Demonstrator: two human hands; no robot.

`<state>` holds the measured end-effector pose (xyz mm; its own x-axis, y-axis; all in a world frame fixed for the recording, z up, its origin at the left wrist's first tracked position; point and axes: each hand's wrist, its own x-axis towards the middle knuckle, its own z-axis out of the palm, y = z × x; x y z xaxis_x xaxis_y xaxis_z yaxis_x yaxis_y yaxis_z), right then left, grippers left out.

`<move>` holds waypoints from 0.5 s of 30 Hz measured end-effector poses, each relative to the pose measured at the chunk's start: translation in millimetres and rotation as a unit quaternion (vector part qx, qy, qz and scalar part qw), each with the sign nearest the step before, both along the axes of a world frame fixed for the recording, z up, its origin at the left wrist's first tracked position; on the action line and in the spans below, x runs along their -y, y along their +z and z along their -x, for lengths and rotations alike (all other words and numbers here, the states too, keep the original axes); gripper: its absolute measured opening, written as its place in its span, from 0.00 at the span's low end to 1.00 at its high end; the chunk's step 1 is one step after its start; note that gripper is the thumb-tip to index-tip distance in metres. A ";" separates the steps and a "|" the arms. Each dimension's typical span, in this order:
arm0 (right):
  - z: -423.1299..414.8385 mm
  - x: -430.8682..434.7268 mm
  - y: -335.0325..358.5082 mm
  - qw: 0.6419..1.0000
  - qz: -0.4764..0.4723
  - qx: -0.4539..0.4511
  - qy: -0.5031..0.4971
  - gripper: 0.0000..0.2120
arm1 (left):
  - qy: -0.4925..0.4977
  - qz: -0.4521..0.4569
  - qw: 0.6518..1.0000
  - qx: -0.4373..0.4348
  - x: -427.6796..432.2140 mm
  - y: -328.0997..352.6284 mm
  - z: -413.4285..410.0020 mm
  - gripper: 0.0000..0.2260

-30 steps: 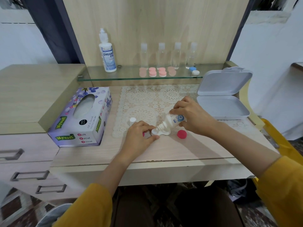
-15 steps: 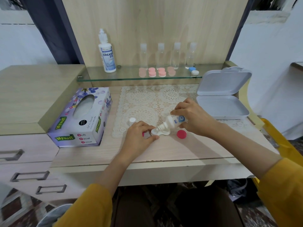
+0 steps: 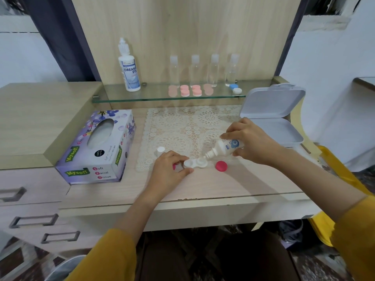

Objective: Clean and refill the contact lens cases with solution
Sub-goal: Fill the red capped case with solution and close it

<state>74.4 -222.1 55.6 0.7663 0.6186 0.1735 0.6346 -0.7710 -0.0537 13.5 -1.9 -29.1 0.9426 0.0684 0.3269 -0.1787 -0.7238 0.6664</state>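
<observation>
A white double-well contact lens case (image 3: 195,163) lies open on the desk at the lace mat's front edge. My left hand (image 3: 169,172) pinches its left end. My right hand (image 3: 250,141) grips a small white solution bottle (image 3: 224,149), tilted with its nozzle over the case's right well. One red cap (image 3: 221,166) lies to the right of the case; another red cap (image 3: 174,166) shows partly under my left fingers. A small white bottle cap (image 3: 161,150) stands on the mat behind my left hand.
A tissue box (image 3: 97,147) sits at the left. An open grey box (image 3: 273,120) lies at the right. On the glass shelf (image 3: 121,97) stand a large solution bottle (image 3: 129,66), several clear bottles (image 3: 204,71), pink lens cases (image 3: 190,90) and a blue-and-white case (image 3: 235,88).
The small bottle has tipped slightly, its nozzle shifting a little to the right over the case's right well. My left hand stays on the case.
</observation>
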 end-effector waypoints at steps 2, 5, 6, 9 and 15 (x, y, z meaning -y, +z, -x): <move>0.7 -0.8 -0.2 1.000 0.008 0.003 0.003 0.25 | 0.000 0.003 1.000 0.003 -0.4 -0.3 0.1 0.12; 2.2 -3.0 -1.2 1.000 0.026 0.007 0.005 0.25 | -0.001 0.005 1.000 0.004 0.0 -0.1 0.7 0.12; 2.7 -3.9 -1.8 1.000 0.030 0.007 0.005 0.25 | -0.001 0.007 1.000 0.005 0.2 0.0 0.7 0.12; 3.2 -5.4 -2.6 0.999 0.029 0.012 0.007 0.24 | 0.001 0.008 1.000 0.007 0.2 -0.1 1.0 0.12; 1.7 -7.0 -2.3 0.999 0.042 0.013 -0.004 0.23 | -0.001 0.013 1.000 0.005 0.9 0.8 1.2 0.11</move>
<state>72.7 -215.2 53.3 0.7673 0.6254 0.1417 0.6285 -0.7773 0.0273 12.3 -2.8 -28.3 0.9391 0.0754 0.3351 -0.1870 -0.7061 0.6830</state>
